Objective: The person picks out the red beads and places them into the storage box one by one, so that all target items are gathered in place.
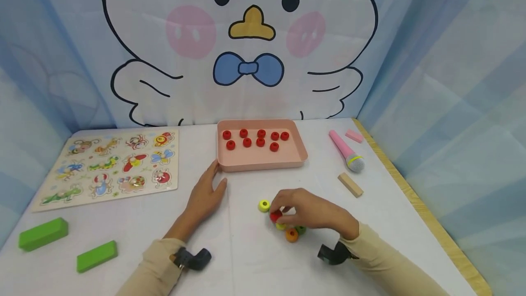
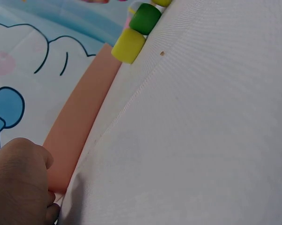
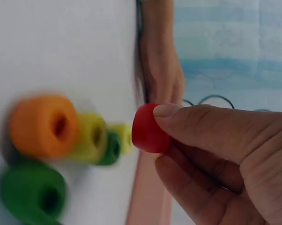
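My right hand (image 1: 308,207) pinches a red bead (image 3: 145,129) between thumb and fingertips, above a small group of loose beads. Among these are an orange bead (image 1: 291,235), a green bead (image 1: 302,229) and a yellow bead (image 1: 264,205), all with holes. The fingertips of my left hand (image 1: 205,198) touch the near left corner of a pink tray (image 1: 263,166); its fingers look relaxed. Inside the tray several red beads (image 1: 247,142) lie spread out in loose rows. Part of the group is hidden under my right hand in the head view.
On the left lie an insect puzzle board (image 1: 123,168) and two green blocks (image 1: 43,234). To the right are a pink toy microphone (image 1: 345,150), a pink block (image 1: 354,135) and a wooden block (image 1: 350,184). A printed curtain (image 1: 255,99) stands behind the tray.
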Action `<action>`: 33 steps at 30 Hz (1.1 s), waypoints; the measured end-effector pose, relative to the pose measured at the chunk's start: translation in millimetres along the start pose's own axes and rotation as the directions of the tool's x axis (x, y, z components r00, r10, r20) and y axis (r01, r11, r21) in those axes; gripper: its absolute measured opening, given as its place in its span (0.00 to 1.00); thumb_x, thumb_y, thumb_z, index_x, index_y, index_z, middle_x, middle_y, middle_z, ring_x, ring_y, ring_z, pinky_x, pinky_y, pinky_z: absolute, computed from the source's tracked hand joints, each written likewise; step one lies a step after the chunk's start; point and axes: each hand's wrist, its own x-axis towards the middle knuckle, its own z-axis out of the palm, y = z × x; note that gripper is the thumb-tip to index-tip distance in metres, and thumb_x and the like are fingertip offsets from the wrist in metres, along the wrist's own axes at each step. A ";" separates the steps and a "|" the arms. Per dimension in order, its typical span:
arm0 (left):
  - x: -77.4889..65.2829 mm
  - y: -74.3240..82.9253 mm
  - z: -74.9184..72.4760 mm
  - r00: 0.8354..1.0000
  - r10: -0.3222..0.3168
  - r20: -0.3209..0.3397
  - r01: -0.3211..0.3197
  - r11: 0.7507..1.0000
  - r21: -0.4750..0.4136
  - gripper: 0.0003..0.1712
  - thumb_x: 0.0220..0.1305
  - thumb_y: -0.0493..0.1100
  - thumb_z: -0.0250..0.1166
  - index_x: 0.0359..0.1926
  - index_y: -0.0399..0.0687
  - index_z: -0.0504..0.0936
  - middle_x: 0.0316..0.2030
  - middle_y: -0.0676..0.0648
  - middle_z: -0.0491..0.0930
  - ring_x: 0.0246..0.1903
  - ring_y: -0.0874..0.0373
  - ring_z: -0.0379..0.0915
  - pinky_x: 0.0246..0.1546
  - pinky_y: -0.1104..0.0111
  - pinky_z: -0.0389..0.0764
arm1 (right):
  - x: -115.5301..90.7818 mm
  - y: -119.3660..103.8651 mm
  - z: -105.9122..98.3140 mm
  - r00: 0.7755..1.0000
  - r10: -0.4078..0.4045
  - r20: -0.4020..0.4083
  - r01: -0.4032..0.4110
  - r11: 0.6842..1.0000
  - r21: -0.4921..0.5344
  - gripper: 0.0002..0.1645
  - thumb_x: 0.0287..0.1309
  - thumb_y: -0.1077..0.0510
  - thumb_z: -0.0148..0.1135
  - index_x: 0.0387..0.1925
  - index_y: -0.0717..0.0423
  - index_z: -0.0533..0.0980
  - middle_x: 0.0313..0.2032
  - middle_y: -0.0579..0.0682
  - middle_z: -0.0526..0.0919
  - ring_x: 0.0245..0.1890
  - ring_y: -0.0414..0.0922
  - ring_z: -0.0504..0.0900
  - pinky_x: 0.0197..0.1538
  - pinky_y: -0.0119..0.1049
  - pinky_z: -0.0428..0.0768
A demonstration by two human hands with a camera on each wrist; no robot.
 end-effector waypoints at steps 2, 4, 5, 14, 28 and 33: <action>0.1 -0.3 1.4 1.000 -0.006 0.004 0.006 1.000 -0.004 0.40 0.72 0.49 0.53 0.78 0.46 0.48 0.74 0.45 0.55 0.73 0.48 0.46 0.72 0.54 0.50 | 4.3 5.2 -13.4 0.999 0.000 -0.046 -0.002 0.999 -0.038 0.14 0.58 0.61 0.70 0.47 0.53 0.83 0.43 0.39 0.81 0.44 0.36 0.78 0.50 0.30 0.80; -0.3 -0.6 2.5 1.000 -0.005 0.006 0.005 1.000 -0.004 0.40 0.72 0.50 0.53 0.78 0.46 0.48 0.74 0.45 0.55 0.73 0.48 0.46 0.72 0.53 0.50 | 9.4 11.2 -27.5 0.994 0.006 -0.105 -0.016 0.996 -0.090 0.14 0.57 0.61 0.71 0.47 0.53 0.83 0.42 0.40 0.81 0.44 0.38 0.79 0.50 0.32 0.81; -0.3 -0.7 2.7 1.000 -0.005 0.006 0.005 1.000 -0.005 0.40 0.72 0.49 0.53 0.78 0.46 0.48 0.74 0.45 0.56 0.73 0.48 0.46 0.72 0.53 0.50 | 12.4 14.7 -35.0 0.990 0.019 -0.137 -0.033 0.995 -0.099 0.15 0.57 0.61 0.71 0.47 0.53 0.83 0.42 0.41 0.81 0.43 0.39 0.79 0.49 0.34 0.82; -0.4 -1.8 3.8 1.000 0.012 -0.005 -0.012 1.000 -0.011 0.39 0.72 0.49 0.54 0.77 0.46 0.49 0.73 0.45 0.57 0.73 0.48 0.47 0.72 0.54 0.51 | 60.8 78.3 -83.4 0.902 0.300 -0.309 -0.310 0.951 0.019 0.18 0.59 0.63 0.68 0.51 0.62 0.81 0.45 0.53 0.83 0.46 0.49 0.80 0.51 0.40 0.82; -11.7 4.3 8.8 1.000 -0.004 0.015 0.004 1.000 -0.005 0.39 0.72 0.50 0.54 0.78 0.48 0.49 0.74 0.47 0.56 0.73 0.50 0.47 0.71 0.53 0.52 | 91.5 117.5 -72.3 0.866 0.427 -0.262 -0.453 0.890 -0.048 0.16 0.61 0.63 0.66 0.50 0.60 0.82 0.45 0.54 0.82 0.47 0.51 0.76 0.57 0.42 0.78; -9.2 4.1 6.0 1.000 -0.004 0.009 0.004 1.000 0.001 0.39 0.72 0.50 0.54 0.78 0.47 0.49 0.74 0.46 0.56 0.73 0.50 0.47 0.71 0.54 0.52 | 96.2 119.3 -71.0 0.872 0.414 -0.262 -0.439 0.897 -0.046 0.16 0.61 0.64 0.65 0.51 0.60 0.82 0.44 0.54 0.82 0.46 0.51 0.76 0.56 0.43 0.79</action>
